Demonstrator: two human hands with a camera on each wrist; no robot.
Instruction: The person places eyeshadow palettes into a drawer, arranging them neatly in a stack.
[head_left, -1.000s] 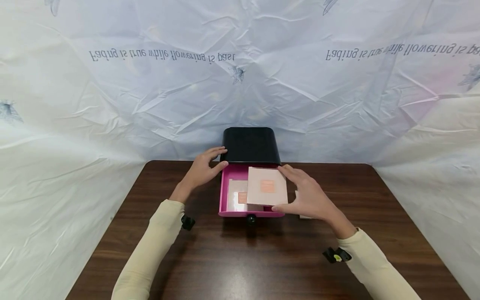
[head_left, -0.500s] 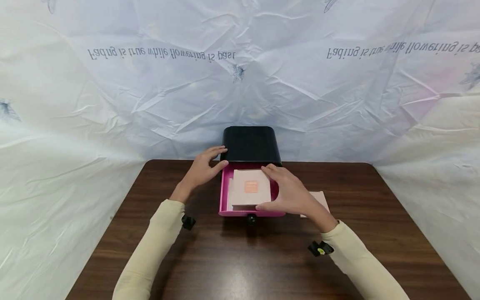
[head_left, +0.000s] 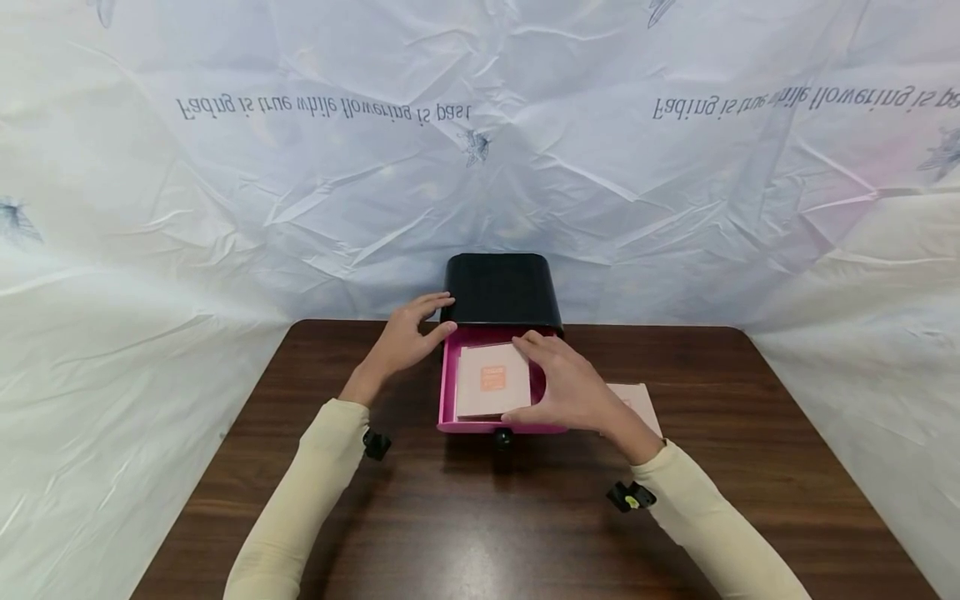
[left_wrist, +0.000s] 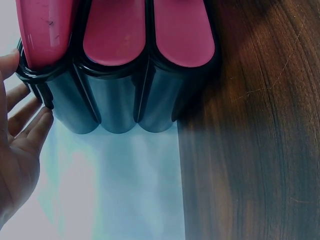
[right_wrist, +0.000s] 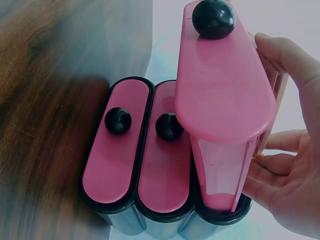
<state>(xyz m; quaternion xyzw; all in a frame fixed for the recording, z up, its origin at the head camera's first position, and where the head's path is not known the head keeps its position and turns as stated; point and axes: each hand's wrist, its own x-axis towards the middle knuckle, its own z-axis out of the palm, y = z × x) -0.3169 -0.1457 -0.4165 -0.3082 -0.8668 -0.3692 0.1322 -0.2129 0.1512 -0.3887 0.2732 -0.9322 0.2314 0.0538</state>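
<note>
A black cabinet (head_left: 501, 289) holds several pink-fronted drawers, with the top pink drawer (head_left: 447, 392) pulled out. My right hand (head_left: 573, 387) pinches a flat pale pink square box (head_left: 480, 396) with an orange label, thumb at its near edge and fingers at the far edge. The box lies within the drawer's outline, over a similar flat box that it now hides. My left hand (head_left: 405, 337) rests against the cabinet's left side, fingers extended and thumb near the front rim; in the left wrist view the fingertips (left_wrist: 44, 116) touch the black casing.
Another pale pink square box (head_left: 637, 400) lies on the brown wooden table (head_left: 480, 533) to the right, partly behind my right wrist. Two lower drawers (right_wrist: 117, 165) are closed, with black round knobs. A white printed sheet (head_left: 480, 200) hangs behind the cabinet.
My right hand has carried the pale pink box leftward and lowered it over the other box in the drawer. The box on the table has come into fuller view. My left hand stays put.
</note>
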